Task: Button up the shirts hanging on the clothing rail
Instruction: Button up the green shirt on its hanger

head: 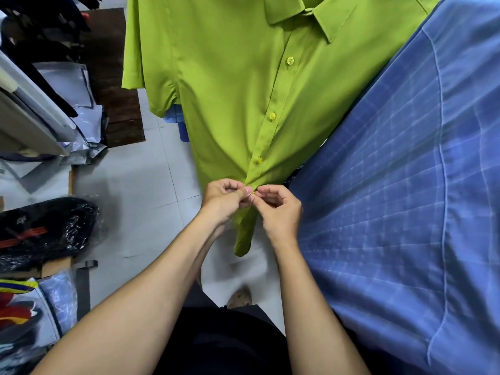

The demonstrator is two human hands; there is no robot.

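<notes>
1. Here, in the head view, a lime-green short-sleeved shirt [230, 85] hangs straight ahead with its collar at the top of the frame.
2. Down its placket three yellow-green buttons show fastened: the top button [290, 60], the middle button [272, 115] and the lower button [259, 159].
3. The left hand [224, 198] has its fingers curled, thumb and forefinger pinching the shirt's front edge just below the lower button.
4. The right hand [278, 209] meets it from the other side, its fingers curled and its fingertips pinching the small fourth button [253, 193] at the gathered placket.
5. The cloth puckers where the two hands touch, and the shirt tail [243, 236] hangs loose beneath them.
6. A blue checked shirt [405, 198] hangs just beside the green one, on the right, overlapping its edge.
7. On the left stand shelves with folded garments in plastic bags [67, 87], and a dark bagged garment [46, 228] lies lower down.
8. Pale floor tiles [140, 185] lie below.
</notes>
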